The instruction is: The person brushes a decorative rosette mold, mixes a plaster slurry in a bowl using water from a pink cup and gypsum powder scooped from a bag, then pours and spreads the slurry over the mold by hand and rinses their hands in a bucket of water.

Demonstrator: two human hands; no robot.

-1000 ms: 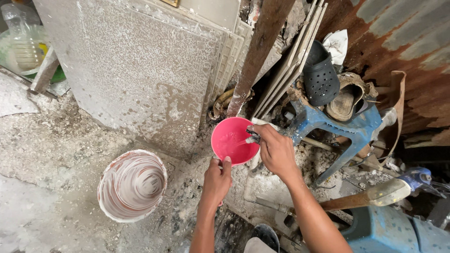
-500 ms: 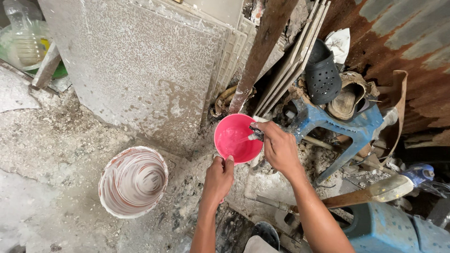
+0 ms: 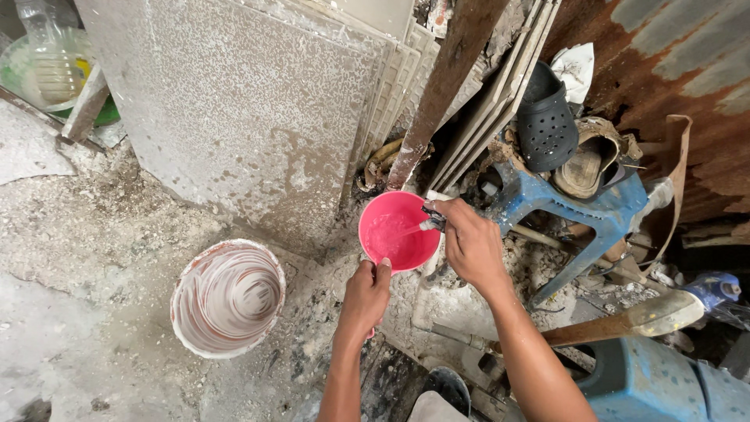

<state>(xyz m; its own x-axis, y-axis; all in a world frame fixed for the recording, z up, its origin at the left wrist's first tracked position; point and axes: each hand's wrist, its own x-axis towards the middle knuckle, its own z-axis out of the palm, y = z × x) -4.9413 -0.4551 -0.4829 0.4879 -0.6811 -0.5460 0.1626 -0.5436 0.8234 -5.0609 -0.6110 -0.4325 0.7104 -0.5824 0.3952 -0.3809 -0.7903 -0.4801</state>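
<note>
Left hand (image 3: 366,291) gripping the near rim of the pink bowl (image 3: 397,231), thumb over the edge, so as to keep it steady and slightly tilted above the floor. Right hand (image 3: 469,244) pinching a small brush (image 3: 422,227), tip dipped into the pink liquid inside. Just left, on the dusty floor (image 3: 94,258), a white bucket (image 3: 227,297) with swirled residue. Behind, grey slabs (image 3: 234,117) leaning against the wall; to the right, a blue stool (image 3: 582,207) carrying old shoes (image 3: 547,125).

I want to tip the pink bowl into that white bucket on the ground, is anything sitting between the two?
Nothing visible does. Only bare, dusty ground lies between the pink bowl and the white bucket. The left hand grips the bowl's near rim; the right hand holds a tool over it.
</note>
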